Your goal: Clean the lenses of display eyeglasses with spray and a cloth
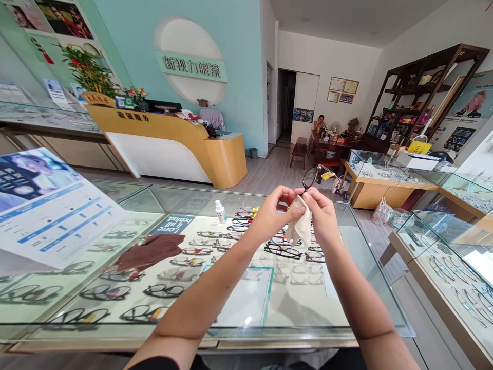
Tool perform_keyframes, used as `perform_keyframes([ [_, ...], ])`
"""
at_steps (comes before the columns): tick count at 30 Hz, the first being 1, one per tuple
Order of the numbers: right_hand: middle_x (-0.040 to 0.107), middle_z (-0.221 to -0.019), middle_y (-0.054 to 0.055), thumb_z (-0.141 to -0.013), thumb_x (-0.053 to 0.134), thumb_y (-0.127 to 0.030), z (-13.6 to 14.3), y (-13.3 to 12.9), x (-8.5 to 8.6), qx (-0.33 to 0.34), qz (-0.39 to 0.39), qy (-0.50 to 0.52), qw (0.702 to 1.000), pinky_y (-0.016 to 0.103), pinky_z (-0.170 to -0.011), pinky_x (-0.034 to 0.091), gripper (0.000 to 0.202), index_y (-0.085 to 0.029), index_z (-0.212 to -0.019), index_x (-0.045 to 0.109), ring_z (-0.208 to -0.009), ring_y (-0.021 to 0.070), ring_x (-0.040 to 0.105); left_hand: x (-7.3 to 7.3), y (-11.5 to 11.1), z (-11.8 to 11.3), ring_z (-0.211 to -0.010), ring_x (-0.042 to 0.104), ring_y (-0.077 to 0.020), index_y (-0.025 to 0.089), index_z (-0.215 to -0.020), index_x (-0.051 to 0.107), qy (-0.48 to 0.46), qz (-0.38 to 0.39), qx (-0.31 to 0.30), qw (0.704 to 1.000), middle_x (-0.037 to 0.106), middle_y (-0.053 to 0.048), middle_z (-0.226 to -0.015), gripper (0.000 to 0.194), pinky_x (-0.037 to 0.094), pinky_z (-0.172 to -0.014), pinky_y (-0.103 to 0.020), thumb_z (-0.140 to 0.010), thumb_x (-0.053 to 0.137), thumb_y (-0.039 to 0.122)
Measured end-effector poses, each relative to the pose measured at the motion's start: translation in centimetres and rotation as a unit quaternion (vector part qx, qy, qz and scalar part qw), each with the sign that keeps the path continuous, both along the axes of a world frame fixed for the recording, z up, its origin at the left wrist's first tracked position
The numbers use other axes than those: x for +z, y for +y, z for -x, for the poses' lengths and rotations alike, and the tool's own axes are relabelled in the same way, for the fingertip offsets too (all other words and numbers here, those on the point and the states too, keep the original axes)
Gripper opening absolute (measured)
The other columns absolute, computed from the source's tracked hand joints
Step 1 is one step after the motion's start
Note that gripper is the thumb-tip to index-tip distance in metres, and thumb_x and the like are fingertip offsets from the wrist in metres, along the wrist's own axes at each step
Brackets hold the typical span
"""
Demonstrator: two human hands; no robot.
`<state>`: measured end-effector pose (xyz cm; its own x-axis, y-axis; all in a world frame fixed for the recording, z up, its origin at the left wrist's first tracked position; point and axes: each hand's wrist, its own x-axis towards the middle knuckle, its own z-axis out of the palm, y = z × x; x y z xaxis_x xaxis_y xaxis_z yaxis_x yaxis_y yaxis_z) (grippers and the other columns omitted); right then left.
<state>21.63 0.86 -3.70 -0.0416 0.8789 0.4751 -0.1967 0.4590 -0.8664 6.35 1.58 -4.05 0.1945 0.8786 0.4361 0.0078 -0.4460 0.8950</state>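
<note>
The glasses rose just above the fingertips of both hands, held up over the glass counter: a dark, thin-rimmed frame with one rounded lens showing clearly and a small yellow tag hanging from the far side. The left hand had its fingers curled in, thumb and forefinger pinched shut on the top of a pale cloth. The right hand was closed likewise, its fingertips pressed against the cloth and the lower edge of the frame (exactly where the frame was gripped was hidden by the fingers). The cloth was soft and cream-coloured, bunched at the top between the two hands and drooping in a loose fold beneath them.

Under the hands, through the clear flat counter top, rows of spectacle frames lay on a light tray, mostly dark and oval. Well to the left of the fingers stood a small white plastic bottle with a blue label, upright on the glass. Farther left lay a crumpled brown cloth, and beyond it a tilted glossy printed card.
</note>
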Motion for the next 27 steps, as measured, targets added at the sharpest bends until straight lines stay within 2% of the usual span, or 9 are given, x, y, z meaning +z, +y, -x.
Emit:
perform_keyframes([
  [3,0.055,-0.091,0.001,-0.089,0.076,-0.05,0.1,0.0,-0.1,-0.001,-0.011,-0.006,1.0,0.035,-0.085,0.047,0.028,-0.024,-0.078,0.073,-0.087,0.0184,0.054,-0.3,-0.3,-0.2,-0.094,0.067,-0.0167,0.021,-0.107,0.056,-0.027,0.059,-0.028,0.997,0.073,-0.009,-0.122,0.065,0.053,-0.083,-0.03,-0.068,0.095,0.055],
  [7,0.051,-0.089,0.001,-0.088,0.076,-0.056,0.1,0.1,-0.3,0.009,-0.015,-0.011,1.0,0.035,-0.083,0.048,0.036,-0.024,-0.075,0.071,-0.086,0.0187,0.051,-0.4,-0.3,-0.2,-0.086,0.071,-0.0191,0.02,-0.129,0.058,-0.055,0.142,-0.076,0.985,0.077,-0.005,-0.1,0.088,0.053,-0.076,-0.029,-0.062,0.098,0.062],
  [10,0.052,-0.09,0.002,-0.087,0.076,-0.061,-0.1,0.1,-0.3,0.028,-0.013,-0.014,0.999,0.036,-0.084,0.049,0.038,-0.024,-0.077,0.074,-0.087,0.0195,0.053,-0.2,-0.1,-0.1,-0.087,0.071,-0.0193,0.019,-0.132,0.065,-0.086,0.161,-0.099,0.978,0.077,-0.005,-0.101,0.098,0.053,-0.076,-0.028,-0.052,0.103,0.062],
  [12,0.057,-0.095,0.003,-0.086,0.077,-0.062,-0.3,0.1,-0.4,0.046,-0.005,-0.01,0.999,0.035,-0.086,0.051,0.038,-0.024,-0.085,0.079,-0.09,0.0201,0.056,0.0,-0.1,-0.1,-0.083,0.07,-0.0177,0.018,-0.129,0.069,-0.111,0.176,-0.117,0.971,0.076,-0.004,-0.099,0.098,0.052,-0.074,-0.027,-0.049,0.103,0.064],
  [15,0.066,-0.106,0.005,-0.084,0.078,-0.063,-0.4,0.0,-0.4,0.076,0.012,0.006,0.997,0.035,-0.087,0.053,0.038,-0.026,-0.094,0.083,-0.096,0.0214,0.061,0.2,-0.3,0.0,-0.069,0.062,-0.0137,0.016,-0.117,0.075,-0.115,0.205,-0.146,0.961,0.07,0.0,-0.082,0.087,0.048,-0.066,-0.026,-0.052,0.101,0.068],
  [20,0.073,-0.109,0.004,-0.079,0.084,-0.062,-0.2,-0.1,-0.3,0.108,0.05,0.049,0.992,0.033,-0.083,0.055,0.039,-0.027,-0.096,0.084,-0.093,0.02,0.065,0.4,-0.6,0.1,-0.062,0.057,-0.0111,0.016,-0.107,0.077,-0.117,0.227,-0.143,0.956,0.065,0.003,-0.073,0.078,0.044,-0.061,-0.024,-0.051,0.103,0.064],
  [23,0.075,-0.1,0.004,-0.075,0.085,-0.065,-0.1,0.0,-0.4,0.124,0.075,0.06,0.988,0.032,-0.076,0.054,0.045,-0.027,-0.099,0.082,-0.086,0.0203,0.066,0.4,-0.8,0.1,-0.065,0.058,-0.0125,0.017,-0.116,0.076,-0.104,0.211,-0.135,0.963,0.066,0.002,-0.076,0.083,0.045,-0.062,-0.025,-0.053,0.102,0.065],
  [27,0.077,-0.093,0.004,-0.075,0.085,-0.064,-0.1,0.0,-0.4,0.153,0.108,0.08,0.979,0.033,-0.071,0.053,0.045,-0.026,-0.097,0.078,-0.081,0.0212,0.068,0.3,-1.3,-0.3,-0.071,0.059,-0.0141,0.018,-0.133,0.071,-0.08,0.147,-0.094,0.981,0.068,0.001,-0.082,0.092,0.048,-0.067,-0.026,-0.06,0.098,0.067],
])
